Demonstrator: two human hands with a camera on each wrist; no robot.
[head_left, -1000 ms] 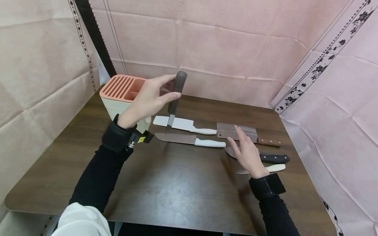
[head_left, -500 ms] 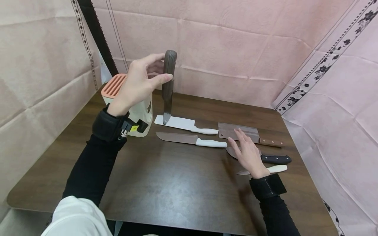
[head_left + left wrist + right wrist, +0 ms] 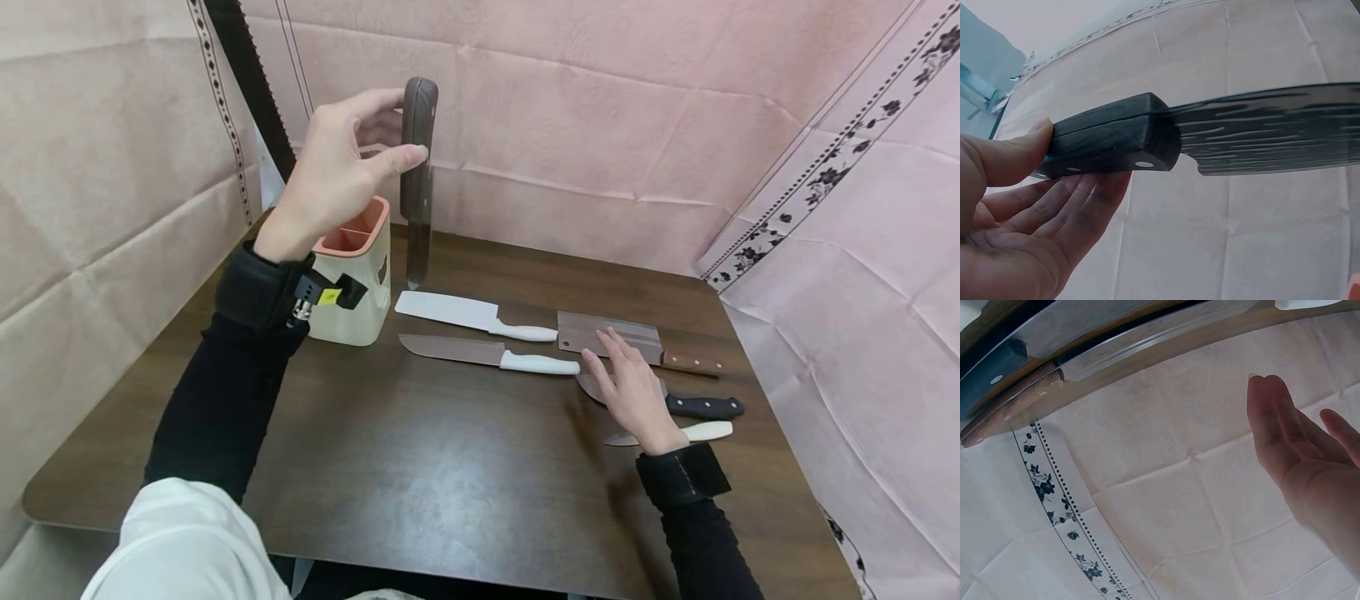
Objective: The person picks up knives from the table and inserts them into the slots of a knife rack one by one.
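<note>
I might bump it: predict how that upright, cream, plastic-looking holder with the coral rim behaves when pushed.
The holder seems stiff, its outline crisp. Looking smooth, it may be slippery. Standing tall, it could tip if pushed high.

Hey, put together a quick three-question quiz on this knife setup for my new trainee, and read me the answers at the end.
1. Multiple choice: how does the left hand hold the dark grey-handled knife?
A) By the blade
B) By the handle
C) Flat across an open palm

2. True or false: the right hand is holding nothing.

3. Count: how many knives, cleavers included, lie on the table?

Key:
1. B
2. True
3. Five: the white cleaver, the white-handled knife, the wooden-handled cleaver, the black-handled knife and the small cream-handled knife.
</note>
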